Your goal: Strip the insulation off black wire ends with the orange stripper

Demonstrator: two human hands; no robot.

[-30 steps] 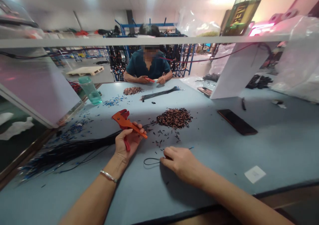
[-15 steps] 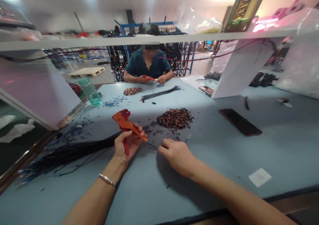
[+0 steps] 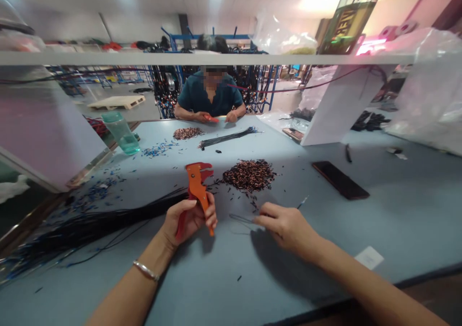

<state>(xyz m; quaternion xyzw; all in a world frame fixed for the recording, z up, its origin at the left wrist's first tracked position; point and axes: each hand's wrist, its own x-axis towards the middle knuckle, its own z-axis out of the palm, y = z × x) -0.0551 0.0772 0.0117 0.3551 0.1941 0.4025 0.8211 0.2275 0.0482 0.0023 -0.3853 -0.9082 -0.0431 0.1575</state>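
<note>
My left hand (image 3: 176,220) is closed around the handles of an orange and red wire stripper (image 3: 197,184). The tool's jaws point up and away from me, with nothing visible between them. A thin dark wire (image 3: 241,217) is pinched in the fingers of my right hand (image 3: 288,227), its looped part to the left and a blue-and-white tip to the right. Behind my left wrist lies a long bundle of black wires (image 3: 119,218) with blue ends. Beyond both hands is a heap of short black and copper-coloured scraps (image 3: 249,175).
A dark phone (image 3: 340,179) and a small white card (image 3: 370,257) lie to the right. Blue bits (image 3: 97,191) are scattered at left near a green bottle (image 3: 121,132). Across the table a person (image 3: 211,95) holds a red tool. A shelf (image 3: 216,59) spans overhead.
My right hand has moved right, drawing the wire away from the bundle. The wire stripper has turned more upright in my left hand and shifted slightly right. The view has moved a little.
</note>
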